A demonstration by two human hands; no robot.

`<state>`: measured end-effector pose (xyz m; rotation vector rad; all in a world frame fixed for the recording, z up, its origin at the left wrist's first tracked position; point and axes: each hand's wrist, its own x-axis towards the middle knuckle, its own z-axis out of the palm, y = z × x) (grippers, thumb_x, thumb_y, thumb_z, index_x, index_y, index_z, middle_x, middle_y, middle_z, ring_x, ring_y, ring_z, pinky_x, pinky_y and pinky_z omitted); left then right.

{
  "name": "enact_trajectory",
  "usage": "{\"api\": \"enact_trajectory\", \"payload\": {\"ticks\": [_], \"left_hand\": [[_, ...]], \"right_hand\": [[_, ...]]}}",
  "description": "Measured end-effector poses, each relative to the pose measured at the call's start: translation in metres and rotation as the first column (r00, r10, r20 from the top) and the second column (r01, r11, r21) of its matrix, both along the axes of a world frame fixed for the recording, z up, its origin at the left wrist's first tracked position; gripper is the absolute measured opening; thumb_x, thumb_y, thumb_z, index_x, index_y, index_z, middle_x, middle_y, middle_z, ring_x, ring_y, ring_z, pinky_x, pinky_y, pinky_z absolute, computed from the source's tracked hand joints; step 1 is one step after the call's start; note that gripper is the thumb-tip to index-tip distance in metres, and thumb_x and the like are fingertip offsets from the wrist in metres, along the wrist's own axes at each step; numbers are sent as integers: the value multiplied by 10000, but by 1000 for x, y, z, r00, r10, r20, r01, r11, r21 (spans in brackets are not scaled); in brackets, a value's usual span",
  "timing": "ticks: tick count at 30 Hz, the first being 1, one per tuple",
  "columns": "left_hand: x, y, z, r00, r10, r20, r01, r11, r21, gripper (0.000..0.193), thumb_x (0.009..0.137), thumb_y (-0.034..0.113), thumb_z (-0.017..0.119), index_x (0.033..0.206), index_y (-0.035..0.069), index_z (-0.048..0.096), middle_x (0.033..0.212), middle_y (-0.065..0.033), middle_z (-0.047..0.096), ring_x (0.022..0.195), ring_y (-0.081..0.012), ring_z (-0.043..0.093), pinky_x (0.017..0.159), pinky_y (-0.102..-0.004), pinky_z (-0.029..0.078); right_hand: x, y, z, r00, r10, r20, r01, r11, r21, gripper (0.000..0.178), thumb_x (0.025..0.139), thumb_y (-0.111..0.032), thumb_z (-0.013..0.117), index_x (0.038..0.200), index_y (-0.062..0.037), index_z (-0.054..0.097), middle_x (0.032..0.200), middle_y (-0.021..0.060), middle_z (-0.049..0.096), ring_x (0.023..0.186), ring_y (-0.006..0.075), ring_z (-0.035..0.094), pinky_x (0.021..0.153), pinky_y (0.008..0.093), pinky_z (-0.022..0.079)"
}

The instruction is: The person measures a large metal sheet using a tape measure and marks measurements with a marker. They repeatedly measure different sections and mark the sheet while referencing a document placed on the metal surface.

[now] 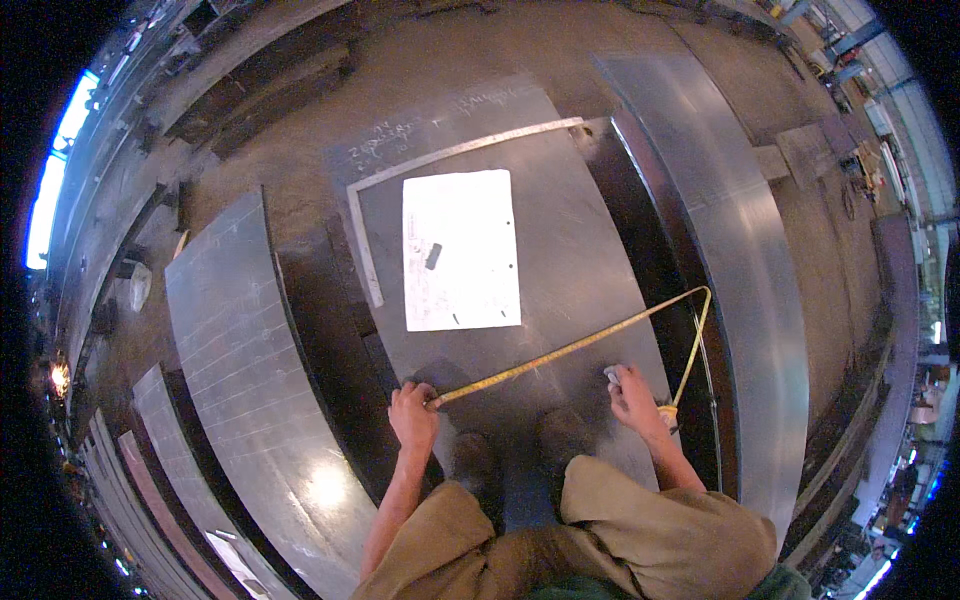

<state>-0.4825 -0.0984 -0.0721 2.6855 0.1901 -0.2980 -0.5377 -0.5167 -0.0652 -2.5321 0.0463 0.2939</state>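
My left hand [412,412] pinches the end of a yellow tape measure [540,361] at the left edge of a grey metal plate [590,240]. The blade runs slantwise across the plate, past its right edge, then folds sharply back. Its case [668,412] shows partly behind my right forearm. My right hand [634,398] is over the plate, fingers closed on a small whitish piece that looks like chalk [611,375]. Farther up the plate lie a white paper sheet [460,260] and a large metal square [470,145], with chalk writing beyond it.
A long metal plate [735,220] lies to the right across a dark gap. Another plate [235,330] with chalk lines is at the left, beside narrower strips. My boots [475,465] are on the middle plate. Sparks [60,375] glow at the far left.
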Motion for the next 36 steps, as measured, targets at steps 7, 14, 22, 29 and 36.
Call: {"api": "enact_trajectory", "payload": {"ticks": [7,14,22,29,36], "left_hand": [[1,-1,5,1000,-3,-11,3,1000,-15,137,762,169,808,856,137,713,919,-40,633,955,-324,605,770,-492,495],[-2,2,1,998,-36,51,38,999,-34,111,783,134,766,879,137,711,924,-53,622,940,-326,599,756,-498,493],[-3,4,-2,999,-42,28,42,999,-6,138,775,152,774,904,140,724,933,-48,623,953,-320,596,768,-490,490],[0,-3,2,1000,-12,-9,12,1000,-5,147,765,138,777,903,142,726,932,-45,625,953,-321,597,771,-494,486],[-5,7,-6,1000,-5,-7,5,1000,-17,152,771,154,772,917,146,732,960,-53,642,1000,-332,604,801,-498,494]], "right_hand": [[5,1,0,996,3,88,-5,1000,24,277,909,4,529,1163,-43,628,897,190,588,737,344,603,652,418,478],[14,11,15,997,-36,-67,37,999,9,180,973,-49,569,1124,-56,668,804,171,653,668,300,645,630,390,507],[24,22,33,997,-46,-62,48,998,39,235,969,-52,588,1186,-80,674,868,184,693,678,307,676,634,388,523],[23,15,28,987,-74,-146,87,992,86,227,954,-138,616,1175,-103,653,886,197,697,734,437,654,667,503,509],[25,18,17,992,-29,-126,35,998,49,151,980,-141,613,1096,-45,625,845,178,702,759,351,703,689,425,537]]}}
